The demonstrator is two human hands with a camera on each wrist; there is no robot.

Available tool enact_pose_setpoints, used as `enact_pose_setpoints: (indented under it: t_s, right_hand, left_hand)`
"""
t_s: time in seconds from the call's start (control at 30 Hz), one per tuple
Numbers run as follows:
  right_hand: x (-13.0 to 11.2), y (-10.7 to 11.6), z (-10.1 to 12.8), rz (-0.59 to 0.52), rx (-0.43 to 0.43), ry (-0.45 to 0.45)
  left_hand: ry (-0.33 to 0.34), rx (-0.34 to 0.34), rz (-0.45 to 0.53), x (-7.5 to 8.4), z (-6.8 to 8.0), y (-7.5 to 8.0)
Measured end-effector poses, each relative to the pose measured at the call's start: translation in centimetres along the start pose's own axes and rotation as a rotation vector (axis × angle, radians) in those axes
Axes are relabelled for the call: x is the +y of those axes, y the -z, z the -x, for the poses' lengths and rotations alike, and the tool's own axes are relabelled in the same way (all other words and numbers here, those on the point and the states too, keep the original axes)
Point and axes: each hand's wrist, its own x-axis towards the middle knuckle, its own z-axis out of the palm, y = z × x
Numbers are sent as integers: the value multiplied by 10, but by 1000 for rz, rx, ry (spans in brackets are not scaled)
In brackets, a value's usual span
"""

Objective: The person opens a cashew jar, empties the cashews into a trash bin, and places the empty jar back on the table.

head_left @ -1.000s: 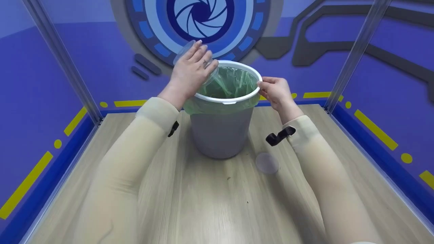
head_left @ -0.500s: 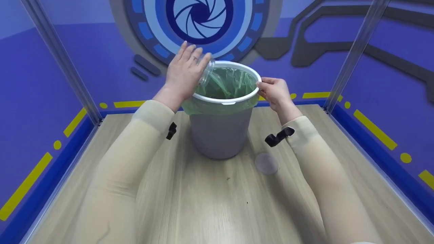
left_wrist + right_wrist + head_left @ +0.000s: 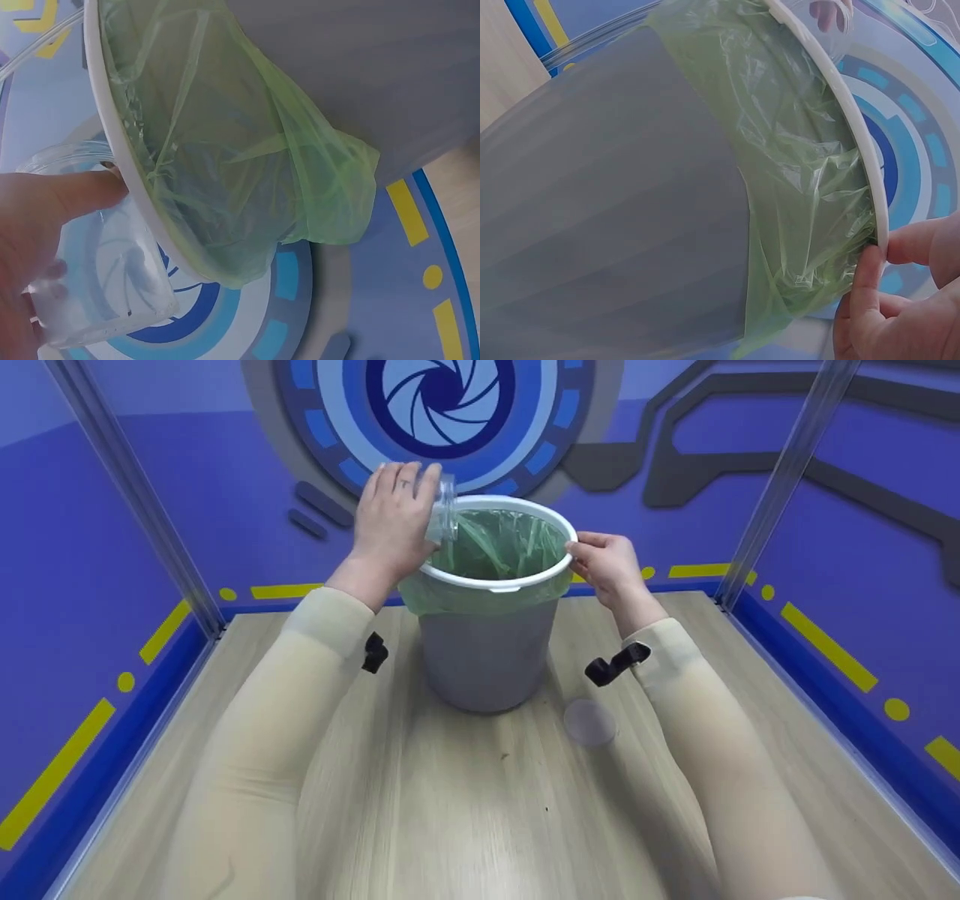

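A grey bin [image 3: 486, 656] with a white rim [image 3: 495, 580] and a green liner [image 3: 502, 544] stands on the wooden table. My left hand [image 3: 391, 521] grips a clear plastic cup [image 3: 443, 514], tipped on its side with its mouth towards the bin's left rim; in the left wrist view the cup [image 3: 105, 262] sits against the rim [image 3: 124, 172]. My right hand [image 3: 606, 562] holds the bin's right rim, its thumb [image 3: 866, 281] curled on the white ring [image 3: 851, 127] in the right wrist view.
A clear round lid [image 3: 590, 721] lies flat on the table in front of the bin, to its right. Blue walls and metal corner posts [image 3: 780, 480] close in the table on three sides.
My left hand has drawn back to the left and turned, bringing the cup from over the bin's opening to its left rim. The right hand and bin have stayed put.
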Motion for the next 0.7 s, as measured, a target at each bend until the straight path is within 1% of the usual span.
enact_pose_setpoints:
  t_s: [0.27, 0.5, 0.57, 0.7]
  right_hand:
    - [0, 1, -1, 29, -3, -3]
    - [0, 0, 0, -6, 1, -11]
    - [0, 0, -1, -16, 1, -10]
    - [0, 0, 0, -32, 2, -12]
  left_hand:
    - [96, 85, 146, -6, 13, -4]
    - [144, 174, 230, -12, 23, -11]
    - [174, 190, 260, -14, 25, -12]
    - [251, 216, 369, -18, 30, -15]
